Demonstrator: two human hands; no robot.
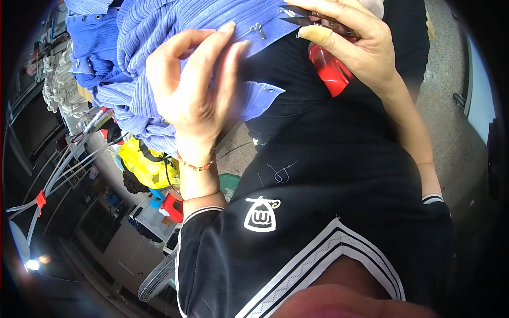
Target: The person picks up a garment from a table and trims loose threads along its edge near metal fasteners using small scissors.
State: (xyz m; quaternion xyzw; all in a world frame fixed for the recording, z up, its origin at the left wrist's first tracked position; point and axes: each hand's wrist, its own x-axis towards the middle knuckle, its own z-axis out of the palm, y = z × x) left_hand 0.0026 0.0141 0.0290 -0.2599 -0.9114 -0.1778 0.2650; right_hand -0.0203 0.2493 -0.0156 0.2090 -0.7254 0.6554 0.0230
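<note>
The left hand (193, 85) presses on a blue ribbed garment (154, 32) that lies over the person's lap. Its thumb and long fingers (225, 63) are bent and pinch the blue cloth at its edge. A small metal hook (259, 30) is sewn on the cloth just above the fingertips.

The right hand (355, 45) is just to the right of the hook. Its fingers are closed around small dark thread snips (305, 17). The 2 pointed blades stick out to the left, toward the hook, and the tips lie right at the blue cloth. I cannot tell if the tips touch it. A red thing (331, 69) shows under the right hand, below the snips.

The blue garment hangs down to the left of the hook in soft folds. More blue cloth (93, 37) is piled farther left. Below the garment sits a yellow bag (143, 161). The person wears a black top with white stripes (328, 212) and a bead bracelet (197, 166) on the left wrist.
</note>
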